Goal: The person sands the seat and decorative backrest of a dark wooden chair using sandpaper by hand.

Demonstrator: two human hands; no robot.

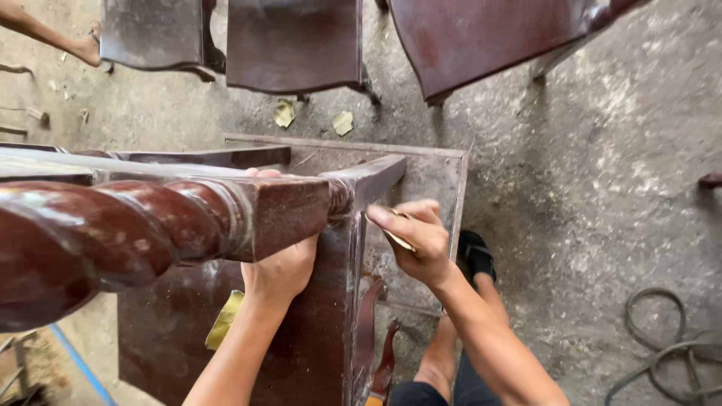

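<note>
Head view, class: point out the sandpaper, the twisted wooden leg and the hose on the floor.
sandpaper point(397, 239), head view, edge showing under the right hand's fingers
twisted wooden leg point(113, 233), head view, middle of the spiral
hose point(662, 346), head view, coiled loop

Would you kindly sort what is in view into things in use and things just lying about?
In use:
left hand gripping the twisted wooden leg
right hand pressing sandpaper to the dark table frame

Lying about:
paper scraps on the floor
coiled cable
dark panels
</note>
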